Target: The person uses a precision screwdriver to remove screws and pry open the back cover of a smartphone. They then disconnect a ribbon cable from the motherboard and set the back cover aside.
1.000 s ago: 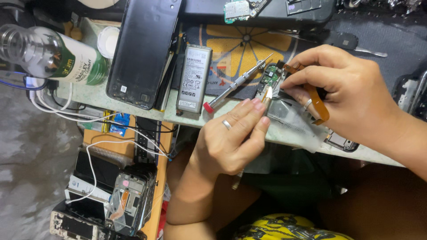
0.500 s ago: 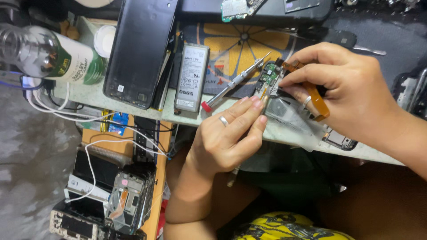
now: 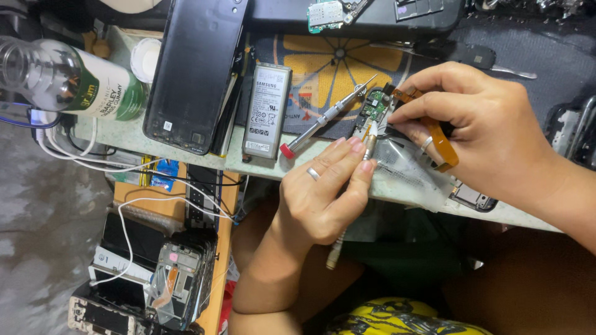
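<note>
On the edge of the pale green worktop (image 3: 186,152), near its middle, lies a small green circuit board (image 3: 375,109) with an orange flex cable (image 3: 442,144) joined to it. The right hand (image 3: 490,136) is above this board; its thumb and forefinger are closed on the top end of the board and pin it down, and the orange cable runs under the palm and comes out below the fingers. The left hand (image 3: 326,192) comes from below, with a ring on one finger. Its fingers are closed around a thin pen-like tool (image 3: 367,147), gripped close to the tip. The tip touches the lower end of the board, just beside the right thumb. The other end of the tool comes out below the left palm.

Just left of the board, a precision screwdriver with a red cap (image 3: 326,118) lies at a slant, touched by no hand. Further left are a grey phone battery (image 3: 267,111) and a black phone back cover (image 3: 195,71). A clear bottle with a green label (image 3: 74,84) lies on its side at the far left.
</note>
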